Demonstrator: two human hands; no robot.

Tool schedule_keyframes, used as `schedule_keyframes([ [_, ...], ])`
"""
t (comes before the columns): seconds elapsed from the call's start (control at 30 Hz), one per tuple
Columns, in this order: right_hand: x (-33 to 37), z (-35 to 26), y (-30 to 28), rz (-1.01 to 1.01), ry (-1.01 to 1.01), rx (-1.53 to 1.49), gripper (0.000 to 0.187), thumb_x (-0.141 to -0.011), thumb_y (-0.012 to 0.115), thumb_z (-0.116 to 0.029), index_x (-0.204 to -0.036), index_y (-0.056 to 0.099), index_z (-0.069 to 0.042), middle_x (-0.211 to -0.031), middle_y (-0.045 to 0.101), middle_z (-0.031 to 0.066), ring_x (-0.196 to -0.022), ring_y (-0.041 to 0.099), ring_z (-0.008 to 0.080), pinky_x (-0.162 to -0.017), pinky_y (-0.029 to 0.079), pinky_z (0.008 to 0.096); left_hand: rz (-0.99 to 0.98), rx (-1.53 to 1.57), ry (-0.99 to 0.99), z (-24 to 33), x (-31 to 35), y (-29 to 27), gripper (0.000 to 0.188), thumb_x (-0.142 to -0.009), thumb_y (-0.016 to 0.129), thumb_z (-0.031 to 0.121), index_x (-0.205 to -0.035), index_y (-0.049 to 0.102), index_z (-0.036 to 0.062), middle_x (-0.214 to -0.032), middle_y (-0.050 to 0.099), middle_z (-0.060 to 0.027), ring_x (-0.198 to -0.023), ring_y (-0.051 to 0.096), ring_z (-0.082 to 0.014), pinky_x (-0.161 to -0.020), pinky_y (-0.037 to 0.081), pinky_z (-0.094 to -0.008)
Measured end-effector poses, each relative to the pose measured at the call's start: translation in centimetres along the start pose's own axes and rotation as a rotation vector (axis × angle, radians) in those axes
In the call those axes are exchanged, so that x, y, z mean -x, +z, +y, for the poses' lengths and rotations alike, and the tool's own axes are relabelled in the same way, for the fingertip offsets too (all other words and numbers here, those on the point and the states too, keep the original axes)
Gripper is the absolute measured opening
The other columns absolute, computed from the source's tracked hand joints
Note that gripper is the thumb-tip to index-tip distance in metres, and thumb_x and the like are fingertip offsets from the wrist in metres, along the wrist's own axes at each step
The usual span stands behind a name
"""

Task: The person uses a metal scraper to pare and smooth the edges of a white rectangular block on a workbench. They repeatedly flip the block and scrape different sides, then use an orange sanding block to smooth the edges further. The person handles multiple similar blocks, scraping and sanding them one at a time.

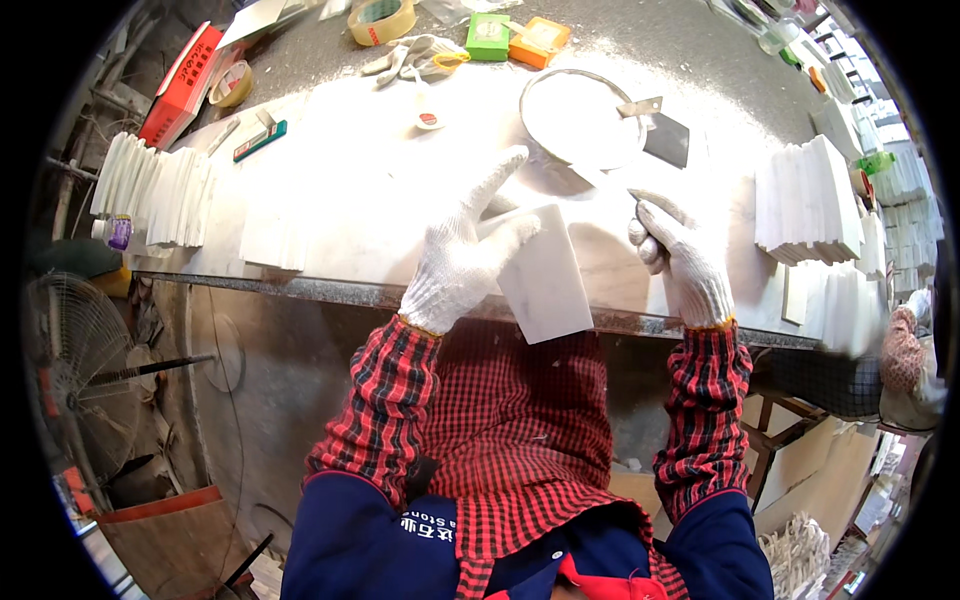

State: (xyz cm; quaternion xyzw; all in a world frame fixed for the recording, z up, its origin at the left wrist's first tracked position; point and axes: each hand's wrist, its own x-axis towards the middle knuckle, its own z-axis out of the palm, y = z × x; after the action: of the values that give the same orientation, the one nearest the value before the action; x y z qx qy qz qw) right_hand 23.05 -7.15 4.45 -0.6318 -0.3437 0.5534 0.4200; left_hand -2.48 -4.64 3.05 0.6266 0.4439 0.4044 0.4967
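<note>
My left hand (455, 262), in a white knitted glove, grips a white stone tile (548, 285) at its left side. The thumb lies over its face and one finger points away from it. The tile is tilted and reaches past the table's front edge. Gloved the same way, my right hand (683, 250) has its fingers curled closed near a round dish (583, 118) of white material. A thin pale shape runs from its fingertips toward the dish, but glare hides what it is. A small metal scraper blade (640, 106) rests on the dish's right rim, beside a dark flat plate (667, 140).
Stacks of white tiles stand at the left (180, 197) and right (810, 200) of the bright table. Toward the back are a green box (488, 37), an orange box (540, 42), tape rolls (382, 20) and a spare glove (415, 58). A fan (85, 345) stands lower left.
</note>
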Motion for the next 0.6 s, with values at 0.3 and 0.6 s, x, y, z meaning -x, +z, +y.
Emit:
schedule_keyframes([
  [0.3, 2.0, -6.9, -1.5, 0.056, -0.193, 0.183, 0.031, -0.103, 0.056, -0.015, -0.126, 0.067, 0.002, -0.077, 0.063, 0.0006, -0.060, 0.054, 0.0019, -0.051, 0.042, 0.0178, -0.074, 0.025, 0.024, 2.0, -5.0, 0.9, 0.066, -0.089, 0.069, -0.001, -0.151, 0.048, 0.0083, -0.097, 0.066, -0.0047, -0.094, 0.064, -0.0116, -0.089, 0.054, -0.0281],
  [0.6, 0.4, -7.7, -1.6, 0.054, -0.202, 0.271, 0.027, -0.102, 0.057, -0.015, -0.123, 0.070, -0.003, -0.077, 0.064, 0.0013, -0.061, 0.056, 0.0038, -0.052, 0.044, 0.0194, -0.068, -0.004, -0.002, 1.4, -7.4, 1.5, 0.066, -0.089, 0.069, 0.000, -0.151, 0.049, 0.0077, -0.098, 0.065, -0.0043, -0.094, 0.063, -0.0110, -0.088, 0.053, -0.0273],
])
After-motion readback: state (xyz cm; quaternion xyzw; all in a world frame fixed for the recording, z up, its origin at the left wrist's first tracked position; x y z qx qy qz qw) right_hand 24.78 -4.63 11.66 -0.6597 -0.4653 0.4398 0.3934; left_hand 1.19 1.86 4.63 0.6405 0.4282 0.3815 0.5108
